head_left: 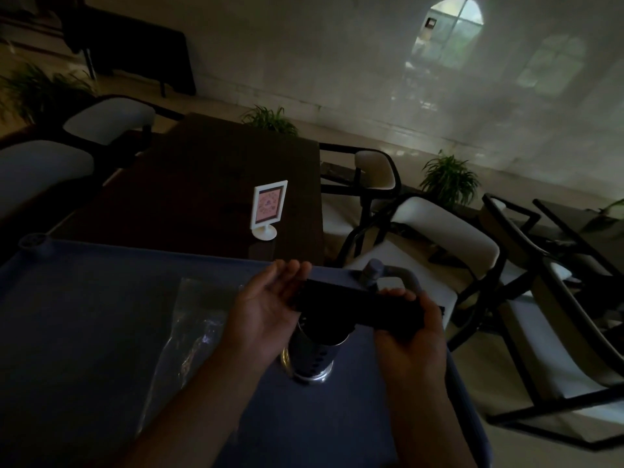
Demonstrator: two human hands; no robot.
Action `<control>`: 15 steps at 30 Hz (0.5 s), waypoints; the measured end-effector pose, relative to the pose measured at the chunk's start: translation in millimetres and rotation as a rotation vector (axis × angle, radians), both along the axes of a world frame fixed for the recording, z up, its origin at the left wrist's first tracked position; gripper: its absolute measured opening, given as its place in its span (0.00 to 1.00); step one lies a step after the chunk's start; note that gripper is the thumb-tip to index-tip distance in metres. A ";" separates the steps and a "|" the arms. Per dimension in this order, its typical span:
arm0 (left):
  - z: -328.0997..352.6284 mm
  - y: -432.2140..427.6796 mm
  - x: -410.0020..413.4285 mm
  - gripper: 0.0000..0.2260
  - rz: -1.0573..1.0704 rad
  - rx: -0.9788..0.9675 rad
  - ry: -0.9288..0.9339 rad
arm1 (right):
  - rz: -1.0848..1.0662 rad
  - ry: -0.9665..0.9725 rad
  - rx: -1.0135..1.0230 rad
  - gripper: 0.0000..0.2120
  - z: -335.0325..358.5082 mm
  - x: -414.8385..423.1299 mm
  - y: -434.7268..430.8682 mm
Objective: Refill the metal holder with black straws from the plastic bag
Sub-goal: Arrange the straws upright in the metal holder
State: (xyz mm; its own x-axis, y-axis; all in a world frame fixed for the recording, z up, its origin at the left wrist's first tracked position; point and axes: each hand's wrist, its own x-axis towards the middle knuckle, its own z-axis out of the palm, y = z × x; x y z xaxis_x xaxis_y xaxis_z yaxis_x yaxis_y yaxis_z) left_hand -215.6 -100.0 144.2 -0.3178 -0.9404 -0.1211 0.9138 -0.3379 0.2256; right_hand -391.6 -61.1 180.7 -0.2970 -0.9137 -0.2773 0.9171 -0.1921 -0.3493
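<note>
Had black straws [358, 307] out of plastic bag [189, 329], gripped in curled right hand [408, 329], butted against flat left hand [266, 309], fingers together, over metal holder [314, 352]. Not yet dropped in.

A white-framed sign [269, 209] stands on the dark table [202, 184] beyond the near blue cart [84, 315]. White-cushioned chairs [439, 238] and plants [450, 179] stand to the right.

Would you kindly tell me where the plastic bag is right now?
In the head view, the bag lies flat on the blue cart, left of the left hand and the holder; the right hand grips the straws above the holder.
</note>
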 end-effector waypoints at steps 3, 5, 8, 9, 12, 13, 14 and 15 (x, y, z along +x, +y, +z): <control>-13.6 -17.1 19.0 0.07 0.061 0.053 -0.071 | -0.049 -0.034 0.046 0.07 -8.1 -16.1 3.0; -24.1 -27.4 26.4 0.07 0.083 0.069 -0.154 | -0.066 -0.040 0.073 0.07 -13.6 -19.9 2.9; -43.9 -38.1 28.6 0.10 0.104 -0.003 -0.467 | -0.092 -0.062 0.113 0.06 -24.1 -18.4 -0.1; -52.5 -39.5 27.6 0.12 0.105 -0.042 -0.591 | -0.104 -0.074 0.128 0.06 -27.9 -17.8 -1.4; -83.1 -37.7 25.2 0.22 -0.003 -0.113 -0.821 | -0.129 -0.097 0.149 0.05 -37.1 -16.0 -6.0; -94.3 -36.2 25.8 0.30 -0.078 -0.133 -0.883 | -0.132 -0.096 0.150 0.04 -38.1 -15.0 -6.9; -105.4 -35.3 26.3 0.39 -0.160 -0.164 -0.939 | -0.134 -0.090 0.137 0.05 -39.5 -13.6 -8.3; -115.3 -33.7 26.2 0.48 -0.237 -0.204 -0.988 | -0.148 -0.084 0.134 0.06 -40.6 -11.8 -8.8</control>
